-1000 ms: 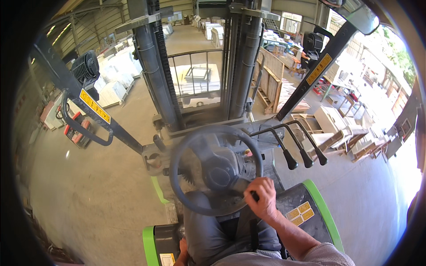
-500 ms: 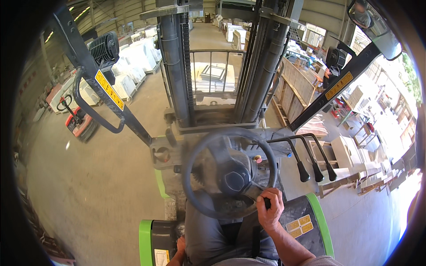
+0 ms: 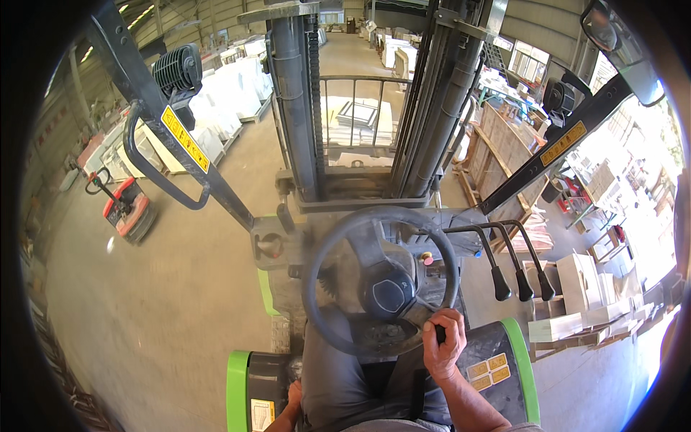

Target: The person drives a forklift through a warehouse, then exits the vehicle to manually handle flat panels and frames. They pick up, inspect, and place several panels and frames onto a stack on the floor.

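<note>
I sit at a forklift's black steering wheel (image 3: 311, 277). My right hand (image 3: 445, 342) is closed around the black spinner knob (image 3: 440, 333) at the wheel's lower right. My left hand (image 3: 294, 393) is low beside my left thigh, near the dark side panel with the green edge (image 3: 237, 389). Its fingers are mostly hidden, so what it touches does not show. Right of the wheel stand three black-knobbed levers (image 3: 525, 284), with neither hand on them. A red button (image 3: 427, 259) sits on the dash behind the wheel.
Ahead rise the mast (image 3: 296, 108) and load backrest (image 3: 367, 111), with stacked pale panels (image 3: 353, 122) visible beyond the bars. A red pallet jack (image 3: 129, 209) stands left on the floor. White slabs (image 3: 237, 90) line the left. Wooden crates (image 3: 504, 147) and pale boards (image 3: 576, 317) lie right.
The surroundings have shifted a little in view; the crates and pale boards at right look displaced. My right hand keeps its grip on the knob, and my left hand stays low.
</note>
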`<state>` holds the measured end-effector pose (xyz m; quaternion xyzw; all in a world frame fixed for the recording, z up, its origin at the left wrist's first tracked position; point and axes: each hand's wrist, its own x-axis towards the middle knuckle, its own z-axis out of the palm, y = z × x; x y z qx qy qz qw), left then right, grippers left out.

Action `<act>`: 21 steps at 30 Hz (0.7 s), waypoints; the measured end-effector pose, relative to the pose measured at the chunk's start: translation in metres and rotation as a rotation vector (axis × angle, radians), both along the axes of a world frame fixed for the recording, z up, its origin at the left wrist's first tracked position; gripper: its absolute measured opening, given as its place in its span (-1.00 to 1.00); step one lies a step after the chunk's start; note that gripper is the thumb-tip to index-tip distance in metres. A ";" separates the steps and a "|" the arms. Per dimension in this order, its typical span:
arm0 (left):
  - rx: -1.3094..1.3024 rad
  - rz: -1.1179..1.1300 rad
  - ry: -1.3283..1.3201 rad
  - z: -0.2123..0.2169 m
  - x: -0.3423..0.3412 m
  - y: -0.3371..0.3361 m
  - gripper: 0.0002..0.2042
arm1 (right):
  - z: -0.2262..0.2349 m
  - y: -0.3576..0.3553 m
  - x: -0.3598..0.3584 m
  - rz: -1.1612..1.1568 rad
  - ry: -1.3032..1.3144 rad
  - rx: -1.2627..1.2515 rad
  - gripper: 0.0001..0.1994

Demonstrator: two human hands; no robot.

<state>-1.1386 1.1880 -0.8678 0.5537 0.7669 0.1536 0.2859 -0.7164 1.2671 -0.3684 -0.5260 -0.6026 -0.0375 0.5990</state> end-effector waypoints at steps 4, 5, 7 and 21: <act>0.015 0.041 -0.021 0.012 0.000 0.003 -0.57 | 0.002 0.000 -0.003 0.002 0.018 -0.009 -0.77; 0.005 0.029 -0.035 0.015 0.001 0.003 -0.59 | 0.002 -0.002 -0.004 -0.005 0.044 -0.089 -0.77; -0.009 0.003 -0.066 0.022 0.004 0.009 -0.61 | -0.001 -0.006 -0.006 -0.003 0.021 -0.041 -0.77; 0.558 0.246 -0.151 0.335 0.087 0.057 -0.69 | -0.027 -0.034 -0.041 0.248 -0.037 0.047 -0.75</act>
